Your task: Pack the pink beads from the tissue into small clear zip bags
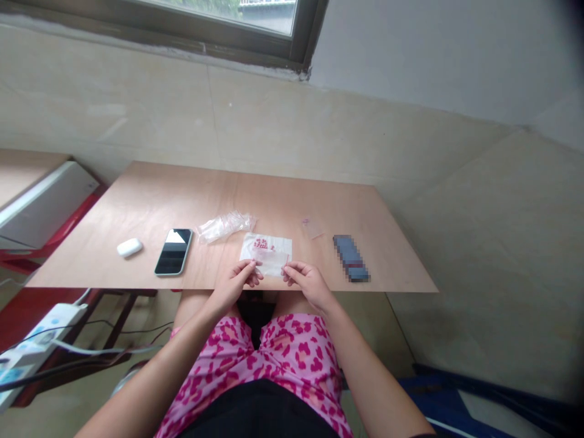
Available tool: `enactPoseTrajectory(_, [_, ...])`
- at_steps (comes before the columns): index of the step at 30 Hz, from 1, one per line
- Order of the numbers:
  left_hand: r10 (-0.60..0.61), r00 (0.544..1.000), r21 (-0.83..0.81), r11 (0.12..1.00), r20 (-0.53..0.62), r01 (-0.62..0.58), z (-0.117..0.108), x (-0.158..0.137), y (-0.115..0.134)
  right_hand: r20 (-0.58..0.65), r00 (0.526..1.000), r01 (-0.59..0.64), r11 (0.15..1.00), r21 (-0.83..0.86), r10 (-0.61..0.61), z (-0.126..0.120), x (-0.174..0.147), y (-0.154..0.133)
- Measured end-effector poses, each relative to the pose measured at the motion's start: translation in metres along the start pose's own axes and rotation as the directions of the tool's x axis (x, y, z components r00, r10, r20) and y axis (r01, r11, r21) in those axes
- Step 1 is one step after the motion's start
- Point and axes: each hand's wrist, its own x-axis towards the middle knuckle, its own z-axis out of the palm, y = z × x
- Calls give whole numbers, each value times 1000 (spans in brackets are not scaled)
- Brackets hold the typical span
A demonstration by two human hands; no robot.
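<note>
A small clear plastic bag point(270, 260) is stretched between my two hands, low over the near edge of the table. Its left end is pinched by my left hand point(241, 277), fingers closed. My right hand point(308, 281) pinches the other end, where a thin reddish line shows. Beneath and beyond the bag lies a white sheet point(283, 243), partly covered by the bag and fingers. Several small dark-red pieces point(261, 244) are grouped on the sheet; they are too small to name. I cannot tell whether anything is inside the bag.
A pile of clear plastic bags point(225, 227) lies left of the sheet, with a phone point(173, 252) and a white earbud case point(130, 247) farther left. To the right are a single small bag point(312, 229) and a pixelated dark object point(351, 258). The wooden table point(292, 194) meets the wall.
</note>
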Motion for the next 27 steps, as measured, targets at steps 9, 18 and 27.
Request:
enactPoseTrajectory(9, [3, 1000, -109, 994, 9, -2, -5, 1, 4, 30, 1000, -6, 998, 65, 4, -2, -1, -1])
enactPoseTrajectory(18, [9, 1000, -12, 1000, 9, -9, -3, 0, 4, 148, 989, -59, 965, 256, 22, 3, -5, 2])
enactPoseTrajectory(27, [195, 975, 200, 965, -106, -172, -3, -3, 1, 251, 967, -123, 949, 289, 49, 12, -9, 1])
